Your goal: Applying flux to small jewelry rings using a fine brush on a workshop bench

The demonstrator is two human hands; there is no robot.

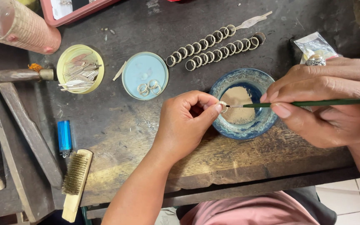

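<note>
Small ring (223,106) pinched in left hand (187,121) over blue bowl (243,103); thin green brush (309,103) clamped in right hand (330,102), tip at ring. Two ring rows (213,48) laid on table (117,121), few rings in blue lid (145,75); likely many unbrushed.

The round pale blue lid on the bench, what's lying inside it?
The round pale blue lid holds a few small silver rings, clustered near its lower edge. Nothing covers them; the rest looks bare.

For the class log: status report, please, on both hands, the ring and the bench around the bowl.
Left hand pinches small ring over blue bowl. Right hand holds green brush, tip at ring. Nothing between them.
</note>
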